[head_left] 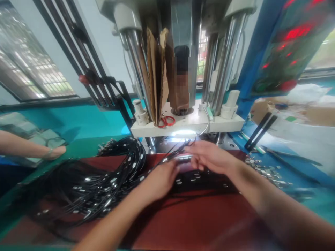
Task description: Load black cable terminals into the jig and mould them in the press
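Observation:
My left hand (163,176) is closed around thin black cables (171,153) in front of the press. Their ends run up and right toward the lit gap under the press's white plate (167,129). My right hand (210,157) is beside them, its fingers curled and its fingertips pinched at the cable ends. Between the hands shows a shiny silver edge (184,158), partly covered by fingers. A large bundle of black cables (133,157) with small white tags lies left of my left hand. More tagged cable (193,177) lies beneath both hands.
Red-handled scissors (166,121) and folded cardboard (157,80) rest on the press plate. Small metal parts (269,172) are scattered on the right, near dark tweezers (290,155). Another person's hand (56,152) is at left. The dark red board (193,221) spans the front.

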Action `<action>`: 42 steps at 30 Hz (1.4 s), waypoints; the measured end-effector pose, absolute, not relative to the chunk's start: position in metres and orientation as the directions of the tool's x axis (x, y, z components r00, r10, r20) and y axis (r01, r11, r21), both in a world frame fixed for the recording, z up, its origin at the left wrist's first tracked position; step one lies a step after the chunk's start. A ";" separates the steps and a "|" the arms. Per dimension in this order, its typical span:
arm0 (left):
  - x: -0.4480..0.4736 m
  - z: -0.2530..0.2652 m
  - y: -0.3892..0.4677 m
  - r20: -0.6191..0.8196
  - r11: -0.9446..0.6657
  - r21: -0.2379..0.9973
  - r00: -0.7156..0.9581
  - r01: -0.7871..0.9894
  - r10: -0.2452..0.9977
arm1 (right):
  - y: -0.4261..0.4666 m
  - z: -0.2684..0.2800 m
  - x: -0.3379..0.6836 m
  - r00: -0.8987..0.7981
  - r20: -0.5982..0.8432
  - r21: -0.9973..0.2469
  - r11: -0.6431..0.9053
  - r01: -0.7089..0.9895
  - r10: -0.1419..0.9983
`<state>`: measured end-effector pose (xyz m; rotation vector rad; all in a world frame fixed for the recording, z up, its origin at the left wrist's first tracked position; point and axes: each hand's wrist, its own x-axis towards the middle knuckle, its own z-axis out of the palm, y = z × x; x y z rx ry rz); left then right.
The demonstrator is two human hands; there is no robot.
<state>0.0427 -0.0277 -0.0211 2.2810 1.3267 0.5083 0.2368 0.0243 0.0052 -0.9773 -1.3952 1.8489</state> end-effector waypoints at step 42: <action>0.001 0.004 0.016 -0.339 -0.192 0.748 0.614 0.635 0.713 | 0.002 -0.017 0.251 -0.567 0.095 -0.565 0.513 0.646 0.818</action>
